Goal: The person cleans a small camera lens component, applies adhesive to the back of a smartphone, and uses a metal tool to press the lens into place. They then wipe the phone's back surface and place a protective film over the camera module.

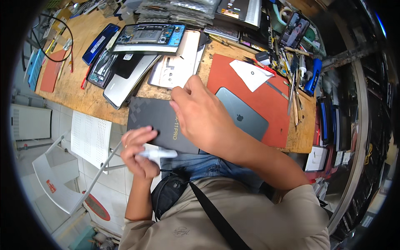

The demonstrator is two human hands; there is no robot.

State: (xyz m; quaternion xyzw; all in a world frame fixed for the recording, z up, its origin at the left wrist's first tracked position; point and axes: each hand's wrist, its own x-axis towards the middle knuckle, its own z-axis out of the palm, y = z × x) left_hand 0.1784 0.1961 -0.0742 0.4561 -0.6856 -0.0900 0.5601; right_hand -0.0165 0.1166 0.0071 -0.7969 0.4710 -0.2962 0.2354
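Note:
My left hand (139, 152), smeared by motion, is closed around a small whitish translucent object (166, 153) that looks like a tube or bottle. It is in front of the near left edge of a flat black box (150, 118) with gold lettering. Above the right part of that box, my right hand (200, 112) has its fingers curled and pressed together; what they pinch, if anything, is hidden. Just right of this hand, a dark grey tablet (246, 118) lies back side up, partly on a red-brown mat (275, 129).
Opened tablets (150, 35) and loose screens (129, 81) are stacked at the back left. Wrapped flat packs (166, 10) stand behind. Tweezers, brushes and a blue-handled tool (313, 77) crowd the right. A white folding chair (62, 183) stands left of the wooden bench (100, 102).

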